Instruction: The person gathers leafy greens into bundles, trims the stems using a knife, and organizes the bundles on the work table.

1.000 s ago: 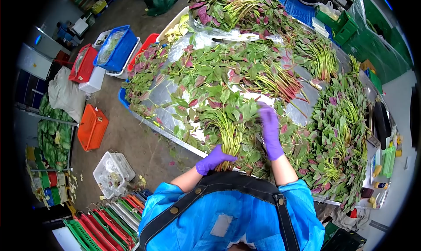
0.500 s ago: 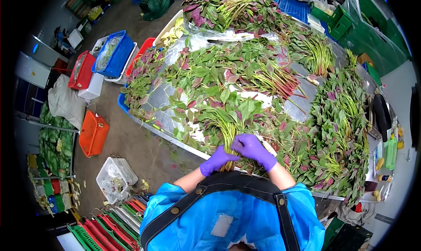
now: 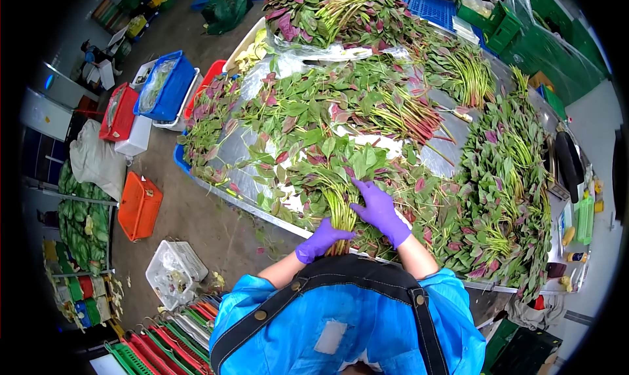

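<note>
Lower centre: left hand (image 3: pixel 322 239) clasps amaranth bunch (image 3: pixel 341 198) by its stems (image 3: pixel 341 216); right hand (image 3: pixel 380 214) alongside, grip unclear. I judge it light, leaves (image 3: pixel 363 163) bruisable.

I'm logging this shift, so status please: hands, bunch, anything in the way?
Left hand gripping the bunch by its lower end. Right hand open against it, higher up. Loose greens crowd close by.
</note>
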`<state>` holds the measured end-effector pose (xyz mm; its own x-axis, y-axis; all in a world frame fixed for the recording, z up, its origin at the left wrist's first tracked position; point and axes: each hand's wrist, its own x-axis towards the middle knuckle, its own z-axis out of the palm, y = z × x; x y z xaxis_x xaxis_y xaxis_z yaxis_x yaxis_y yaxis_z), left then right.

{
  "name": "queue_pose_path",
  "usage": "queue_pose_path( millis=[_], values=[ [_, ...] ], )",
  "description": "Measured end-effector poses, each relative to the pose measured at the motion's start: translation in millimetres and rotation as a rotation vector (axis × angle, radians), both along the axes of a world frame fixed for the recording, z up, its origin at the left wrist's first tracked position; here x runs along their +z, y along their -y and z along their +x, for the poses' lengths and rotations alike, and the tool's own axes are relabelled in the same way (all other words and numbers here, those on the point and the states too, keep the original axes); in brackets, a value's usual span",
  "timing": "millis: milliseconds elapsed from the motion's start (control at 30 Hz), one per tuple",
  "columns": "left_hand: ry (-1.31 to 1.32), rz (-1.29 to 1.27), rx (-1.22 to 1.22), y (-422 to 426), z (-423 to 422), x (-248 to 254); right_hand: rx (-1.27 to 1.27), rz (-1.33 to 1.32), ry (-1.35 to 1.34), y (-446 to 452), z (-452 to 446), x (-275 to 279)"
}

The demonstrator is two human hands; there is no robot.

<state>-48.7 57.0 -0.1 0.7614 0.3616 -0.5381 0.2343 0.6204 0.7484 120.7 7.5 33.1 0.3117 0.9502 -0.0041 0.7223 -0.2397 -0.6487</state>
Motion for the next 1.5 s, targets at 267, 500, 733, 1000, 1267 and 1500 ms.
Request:
queue_pose_path(
  millis=[267, 500, 733, 1000, 1267, 1500],
  values=[
    [0.006, -0.033, -0.001, -6, -5, 8, 0.461, -0.381, -0.424, 51, 14, 3],
    [0.013, 0.000, -0.016, -3, -2, 3, -0.103, 0.006, -0.281, 11, -14, 27],
    [0.074, 0.041, -0.001, -1, -8, -16, 0.239, 0.040, -0.226, 19, -24, -3],
    [0.057, -0.064, 0.025, -9, -10, 15, -0.006, -0.094, 0.102, 41, 19, -40],
    [0.328, -0.140, 0.129, -37, -35, 39, -0.239, 0.135, -1.033, 3, 33, -21],
    [0.569, -0.213, 0.274, -64, -40, 59, 0.131, -0.228, 0.283, 43, 57, 19]
  ],
)
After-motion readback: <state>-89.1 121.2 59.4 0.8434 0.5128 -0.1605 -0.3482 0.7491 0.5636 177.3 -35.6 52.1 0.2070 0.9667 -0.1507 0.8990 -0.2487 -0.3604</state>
